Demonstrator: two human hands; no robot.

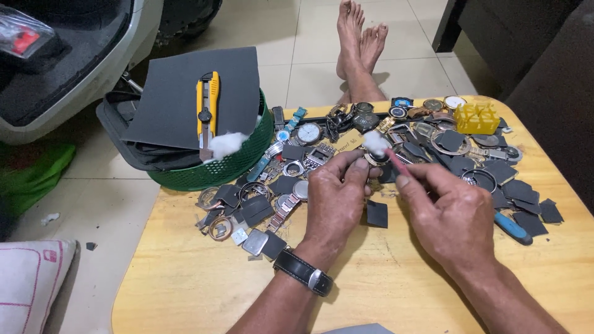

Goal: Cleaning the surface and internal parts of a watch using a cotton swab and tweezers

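My left hand point(336, 196) pinches a small round watch case point(376, 159) just above the wooden table point(204, 278). My right hand point(447, 210) grips a thin reddish stick point(396, 162) tipped with a white cotton tuft point(374, 141), which rests on the watch case. A black strap watch sits on my left wrist point(304, 273). Watch heads, bracelets and dark grey sandpaper pieces lie all around both hands.
A green basket point(232, 162) at the table's left holds a dark sheet, a yellow utility knife point(207, 105) and cotton. A yellow plastic block point(476, 118) sits far right, a blue-handled tool point(512, 227) by my right hand. Bare feet point(359, 43) rest on the tiled floor beyond.
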